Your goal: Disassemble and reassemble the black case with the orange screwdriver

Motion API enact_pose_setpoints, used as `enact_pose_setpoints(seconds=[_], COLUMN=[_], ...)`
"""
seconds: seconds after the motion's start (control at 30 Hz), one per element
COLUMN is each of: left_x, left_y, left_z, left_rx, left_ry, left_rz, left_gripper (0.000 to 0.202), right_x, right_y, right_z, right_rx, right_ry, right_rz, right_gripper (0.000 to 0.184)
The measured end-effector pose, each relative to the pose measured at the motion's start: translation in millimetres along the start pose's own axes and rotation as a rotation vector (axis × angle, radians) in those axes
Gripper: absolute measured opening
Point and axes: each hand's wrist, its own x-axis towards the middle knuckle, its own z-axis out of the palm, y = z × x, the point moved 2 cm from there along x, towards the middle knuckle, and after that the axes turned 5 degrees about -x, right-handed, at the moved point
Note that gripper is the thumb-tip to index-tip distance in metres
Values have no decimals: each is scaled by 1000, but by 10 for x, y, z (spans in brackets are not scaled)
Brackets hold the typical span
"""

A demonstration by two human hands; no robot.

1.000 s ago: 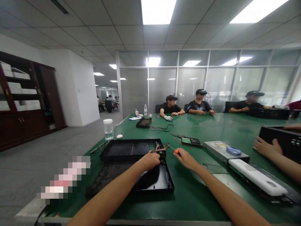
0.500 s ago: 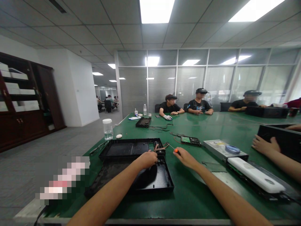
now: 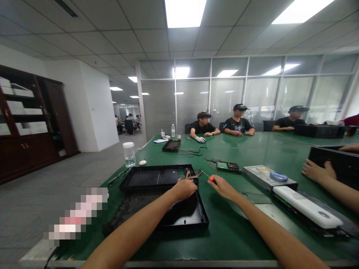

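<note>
A black plastic case (image 3: 159,177) lies opened out, its two shallow halves one behind the other. My left hand (image 3: 185,189) is closed at the right side of the case, beside the brownish ribbon wires (image 3: 193,175). Whatever its fingers grip is hidden beneath them. To the right of the case, my right hand (image 3: 222,187) is closed around a screwdriver with an orange-and-black handle (image 3: 212,179). The thin shaft points left and away from me, its tip near the end of the wires.
Tweezers-like tools (image 3: 119,176) and a water jar (image 3: 129,155) stand left. A circuit board (image 3: 227,166), a metal drive box (image 3: 269,177) with a blue ring of tape (image 3: 278,176) and a white device (image 3: 307,207) lie right. A co-worker's hand (image 3: 319,172) holds a black panel.
My left hand has shifted right, towards the wires and the corner of the case. My right hand keeps the screwdriver almost in place. The view has moved slightly.
</note>
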Motion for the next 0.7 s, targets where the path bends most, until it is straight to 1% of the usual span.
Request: enact_pose_setpoints(seconds=[0.13, 0.27, 0.33, 0.5, 0.7], left_x=[-52, -66, -61, -71, -85], left_y=[-41, -76, -76, -55, -77], left_z=[73, 121, 131, 126, 154], left_rx=[-58, -90, -83, -17, 3], left_ry=[40, 84, 85, 66, 76], left_rz=[16, -36, -42, 1, -1], left_gripper=[18, 19, 19, 19, 19], right_x=[-10, -5, 0, 3, 3], right_y=[-22, -46, -68, -114, -84], right_z=[-27, -39, -59, -119, -149], right_rx=[-4, 14, 25, 5, -39], right_ry=[-3, -1, 8, 0, 27], right_rz=[7, 11, 16, 34, 64], right_gripper=[23, 25, 27, 29, 34])
